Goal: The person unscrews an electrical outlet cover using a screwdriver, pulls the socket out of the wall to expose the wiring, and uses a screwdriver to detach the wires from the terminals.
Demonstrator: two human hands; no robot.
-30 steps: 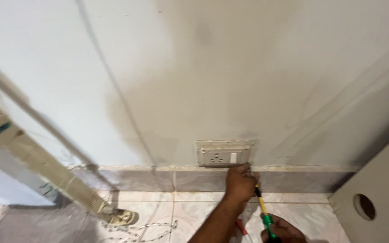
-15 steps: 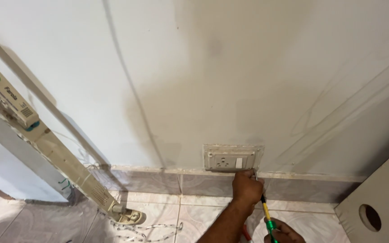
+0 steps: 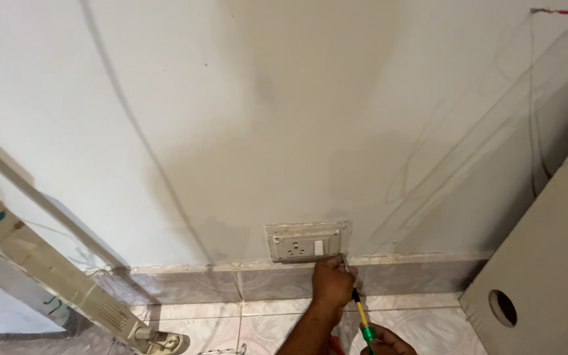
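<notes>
Socket plate (image 3: 308,242) on wall (image 3: 284,118) (above skirting (image 3: 185,284)), board (image 3: 547,263) right.

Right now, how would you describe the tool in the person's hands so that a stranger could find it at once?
Look low on the white wall, where a pale socket plate sits just above the tiled skirting. Below its right corner, the left hand steadies a thin screwdriver, and the right hand holds its handle. Its yellow and green shaft is the only bright thing among the pale surfaces.
</notes>
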